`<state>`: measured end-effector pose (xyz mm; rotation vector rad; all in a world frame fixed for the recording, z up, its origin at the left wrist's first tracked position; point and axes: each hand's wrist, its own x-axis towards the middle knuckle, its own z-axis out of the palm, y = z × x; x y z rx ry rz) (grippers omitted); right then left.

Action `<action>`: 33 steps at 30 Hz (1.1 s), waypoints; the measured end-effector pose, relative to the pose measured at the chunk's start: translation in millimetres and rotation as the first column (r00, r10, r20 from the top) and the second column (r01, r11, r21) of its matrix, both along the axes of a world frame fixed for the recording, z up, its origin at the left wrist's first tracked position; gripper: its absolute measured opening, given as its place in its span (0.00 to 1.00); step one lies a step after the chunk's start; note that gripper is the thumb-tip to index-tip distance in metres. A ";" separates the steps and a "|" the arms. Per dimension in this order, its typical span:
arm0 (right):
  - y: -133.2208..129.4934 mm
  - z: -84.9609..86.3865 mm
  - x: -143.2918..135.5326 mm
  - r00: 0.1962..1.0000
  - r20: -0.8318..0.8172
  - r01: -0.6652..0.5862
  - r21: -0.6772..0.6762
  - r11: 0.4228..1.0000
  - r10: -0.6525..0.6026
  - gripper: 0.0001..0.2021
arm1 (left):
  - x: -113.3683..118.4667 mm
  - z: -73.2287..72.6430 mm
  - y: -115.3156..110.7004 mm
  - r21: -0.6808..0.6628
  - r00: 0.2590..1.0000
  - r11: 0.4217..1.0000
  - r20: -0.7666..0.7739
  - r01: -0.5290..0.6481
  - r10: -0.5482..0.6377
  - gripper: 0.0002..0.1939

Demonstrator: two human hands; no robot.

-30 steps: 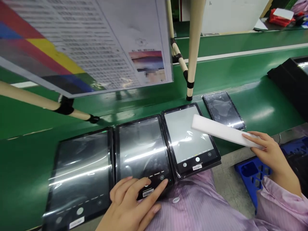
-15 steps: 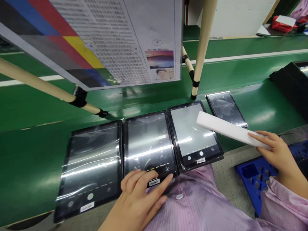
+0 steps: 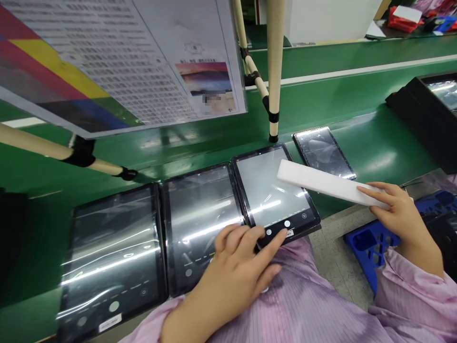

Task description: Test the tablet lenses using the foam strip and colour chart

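Three tablets lie side by side on the green bench, camera controls along their near edges. The left tablet [image 3: 114,257] and the middle tablet [image 3: 203,214] have dark screens; the right tablet [image 3: 262,181] shows a pale grey one. My left hand [image 3: 237,267] is open, fingers apart, over the near corners of the middle and right tablets. Its index fingertip is at the right tablet's label, just below the round white button; whether it touches is unclear. My right hand [image 3: 396,209] grips one end of a white foam bar [image 3: 321,183], whose far end hangs over the right tablet.
A smaller dark tablet [image 3: 324,152] lies behind on the green bench [image 3: 378,143]. A black stand [image 3: 424,124] with a screen is at far right. A printed sheet [image 3: 143,62] hangs on beige pipes [image 3: 274,71] at the back. Below right is a blue crate [image 3: 364,243].
My left hand has moved right, from the middle tablet's near edge to the right tablet's. My right hand still holds the foam bar over the right tablet. The view has shifted slightly.
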<state>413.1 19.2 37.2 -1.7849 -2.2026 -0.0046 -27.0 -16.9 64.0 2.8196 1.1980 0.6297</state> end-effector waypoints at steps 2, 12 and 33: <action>0.0 1.6 -0.4 1.000 -0.017 0.023 -0.029 0.999 -0.024 0.24 | -21.2 3.5 -10.2 0.011 0.999 1.000 0.043 -0.015 0.015 0.19; 14.7 -24.6 -19.9 0.944 -0.221 0.277 0.128 0.952 -0.245 0.29 | -63.3 -17.6 -55.1 0.024 0.970 0.970 0.008 -0.242 0.242 0.18; 4.7 -21.7 -160.8 0.416 -0.826 -0.112 -0.462 0.880 -0.380 0.30 | -100.7 -37.9 -77.9 0.056 0.967 0.967 0.073 -0.250 0.245 0.25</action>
